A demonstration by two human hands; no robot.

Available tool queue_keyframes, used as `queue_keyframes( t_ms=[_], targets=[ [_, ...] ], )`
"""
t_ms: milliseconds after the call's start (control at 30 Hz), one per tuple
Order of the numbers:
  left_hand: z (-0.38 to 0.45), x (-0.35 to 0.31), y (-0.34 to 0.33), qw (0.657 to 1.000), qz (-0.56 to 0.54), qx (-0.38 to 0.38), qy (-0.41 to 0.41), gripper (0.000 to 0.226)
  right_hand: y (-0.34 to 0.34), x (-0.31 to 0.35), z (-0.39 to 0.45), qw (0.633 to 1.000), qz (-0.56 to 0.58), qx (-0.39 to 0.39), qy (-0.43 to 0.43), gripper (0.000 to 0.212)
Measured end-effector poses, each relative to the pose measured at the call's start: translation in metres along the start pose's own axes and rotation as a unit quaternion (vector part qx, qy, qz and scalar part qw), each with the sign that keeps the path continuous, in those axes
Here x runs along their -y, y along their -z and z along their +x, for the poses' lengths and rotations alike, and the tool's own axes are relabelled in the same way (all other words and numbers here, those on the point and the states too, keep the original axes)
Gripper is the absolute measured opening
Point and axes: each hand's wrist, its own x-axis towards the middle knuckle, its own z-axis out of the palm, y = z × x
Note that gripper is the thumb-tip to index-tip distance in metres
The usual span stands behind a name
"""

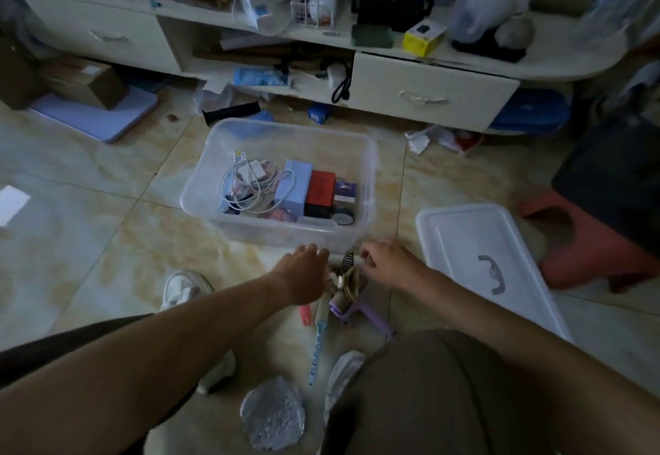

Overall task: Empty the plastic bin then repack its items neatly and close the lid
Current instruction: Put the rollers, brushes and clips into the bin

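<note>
Clear rectangular plastic bin (285,183) sits on the tiled floor, lid off, already holding white coiled cables (250,183) on its left, a pale blue box (291,186), a red-and-black box (319,194) and a small purple box (344,190) on its right. The white lid with a grey handle (489,269) lies flat to the right. Just near of the bin, left hand (303,274) and right hand (384,261) reach into a small pile of loose bits (348,288); whether either grips anything, I cannot tell.

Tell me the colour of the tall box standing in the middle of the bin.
Red box, black base; head view.
</note>
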Motion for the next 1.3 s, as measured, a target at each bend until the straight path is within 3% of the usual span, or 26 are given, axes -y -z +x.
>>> queue_keyframes(
  t_ms=[100, 200, 267, 433, 500, 667, 733, 867, 967, 1100, 1200, 1300],
  targets=[
    [0.023, 0.019, -0.038, 0.993, -0.073, 0.045, 0.077, 0.039, -0.040, -0.017, 0.018, 0.998, 0.028, 0.044, -0.044, 0.025],
    [0.047, 0.037, -0.076, 0.975, -0.157, 0.043, 0.153, 0.041, -0.074, -0.024, 0.041, 0.994, 0.051, 0.039, -0.090, 0.057],
    [0.060, 0.046, -0.091, 0.950, -0.221, 0.033, 0.219, 0.064, -0.094, -0.023, 0.056, 0.991, 0.056, 0.033, -0.118, 0.081],
    [0.086, 0.062, -0.128, 0.920, -0.308, 0.046, 0.240, 0.101, -0.136, -0.013, 0.083, 0.981, 0.079, 0.048, -0.168, 0.112],
    [0.090, 0.058, -0.133, 0.905, -0.345, 0.023, 0.247, 0.098, -0.145, -0.008, 0.084, 0.983, 0.084, 0.030, -0.162, 0.110],
    [0.095, 0.052, -0.143, 0.887, -0.391, -0.027, 0.245, 0.061, -0.160, -0.011, 0.084, 0.977, 0.144, -0.053, -0.151, 0.088],
    [0.098, 0.054, -0.144, 0.866, -0.434, -0.021, 0.247, 0.055, -0.157, -0.016, 0.086, 0.971, 0.170, -0.034, -0.165, 0.083],
    [0.099, 0.056, -0.140, 0.847, -0.470, -0.002, 0.249, 0.043, -0.147, -0.029, 0.098, 0.956, 0.216, 0.076, -0.184, 0.087],
    [0.102, 0.054, -0.133, 0.840, -0.476, 0.006, 0.261, 0.039, -0.141, -0.029, 0.108, 0.935, 0.272, 0.134, -0.185, 0.088],
    [0.108, 0.048, -0.133, 0.840, -0.458, -0.001, 0.292, 0.032, -0.153, -0.019, 0.112, 0.897, 0.379, 0.155, -0.167, 0.051],
    [0.106, 0.043, -0.138, 0.826, -0.474, 0.010, 0.305, 0.028, -0.166, -0.018, 0.109, 0.854, 0.452, 0.121, -0.229, 0.084],
    [0.100, 0.037, -0.143, 0.805, -0.513, 0.035, 0.296, 0.024, -0.171, -0.018, 0.100, 0.812, 0.508, 0.105, -0.268, 0.072]
  ],
)
